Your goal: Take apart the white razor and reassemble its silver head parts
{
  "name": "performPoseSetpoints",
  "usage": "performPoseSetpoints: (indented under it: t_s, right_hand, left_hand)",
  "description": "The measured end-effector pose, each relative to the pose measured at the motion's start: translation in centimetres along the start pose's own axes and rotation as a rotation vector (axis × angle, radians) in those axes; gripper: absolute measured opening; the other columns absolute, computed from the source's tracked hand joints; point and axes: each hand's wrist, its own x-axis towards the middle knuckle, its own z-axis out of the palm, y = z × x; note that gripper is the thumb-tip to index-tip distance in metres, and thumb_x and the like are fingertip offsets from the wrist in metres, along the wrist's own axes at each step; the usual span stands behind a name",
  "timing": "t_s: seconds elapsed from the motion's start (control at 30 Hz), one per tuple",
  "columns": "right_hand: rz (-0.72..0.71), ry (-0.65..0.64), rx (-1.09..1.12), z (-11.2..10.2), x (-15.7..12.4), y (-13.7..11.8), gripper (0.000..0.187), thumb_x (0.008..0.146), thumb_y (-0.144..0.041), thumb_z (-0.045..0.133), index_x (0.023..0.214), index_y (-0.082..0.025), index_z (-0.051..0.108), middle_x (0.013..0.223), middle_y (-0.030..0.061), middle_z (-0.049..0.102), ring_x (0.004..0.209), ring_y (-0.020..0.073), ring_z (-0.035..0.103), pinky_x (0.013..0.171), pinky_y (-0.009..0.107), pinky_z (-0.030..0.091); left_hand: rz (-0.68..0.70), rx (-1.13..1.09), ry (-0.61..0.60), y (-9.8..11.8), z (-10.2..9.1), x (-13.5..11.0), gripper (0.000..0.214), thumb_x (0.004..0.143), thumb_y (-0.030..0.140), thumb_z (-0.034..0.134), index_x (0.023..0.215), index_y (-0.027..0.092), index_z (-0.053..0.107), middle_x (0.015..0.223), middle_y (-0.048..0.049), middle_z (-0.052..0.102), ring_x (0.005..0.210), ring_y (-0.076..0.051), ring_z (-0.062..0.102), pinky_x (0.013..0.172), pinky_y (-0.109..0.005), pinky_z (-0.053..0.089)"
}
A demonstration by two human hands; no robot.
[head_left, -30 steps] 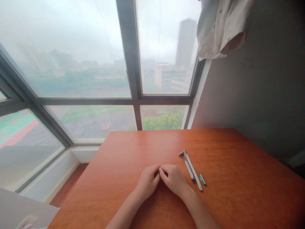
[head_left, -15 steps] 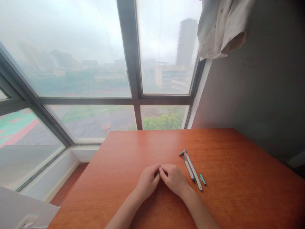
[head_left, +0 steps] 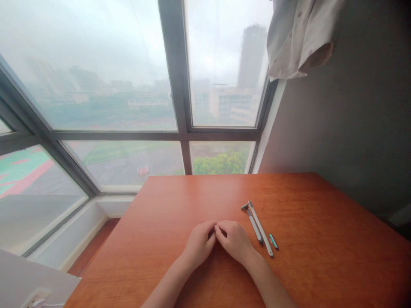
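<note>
My left hand (head_left: pixel 201 243) and my right hand (head_left: pixel 235 240) rest together on the wooden table, fingers curled in and thumbs and fingertips meeting. Nothing shows in either hand, though the inner sides of the fingers are hidden. Just right of my right hand lies a grey razor (head_left: pixel 254 226), its head pointing away from me. Against it, on the right, is a long pale toothbrush (head_left: pixel 262 233) with a dark head at the far end and a small hole at the near end. A short green and dark razor cartridge (head_left: pixel 273 241) sits apart, further right.
The reddish-brown table (head_left: pixel 154 222) reaches out to large windows with a grey frame (head_left: pixel 183 136). A pale cloth garment (head_left: pixel 298 42) hangs at the upper right before a dark wall (head_left: pixel 346 124). At the lower left is a white ledge with a socket (head_left: pixel 38 297).
</note>
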Motion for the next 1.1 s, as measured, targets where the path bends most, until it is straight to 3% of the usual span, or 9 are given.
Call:
performPoseSetpoints:
  t_s: [1.1]
  right_hand:
    - [-0.005,0.001,-0.012,0.02,-0.12,0.02,0.030,0.091,-0.023,0.042,0.066,-0.019,0.057,0.070,0.0014,0.066,0.062,0.0125,0.054,0.056,0.025,0.025]
  left_hand:
    - [0.000,0.003,0.000,-0.34,0.09,-0.06,0.022,0.078,0.012,0.048,0.089,0.018,0.066,0.086,-0.0048,0.070,0.079,-0.019,0.062,0.075,-0.025,0.045]
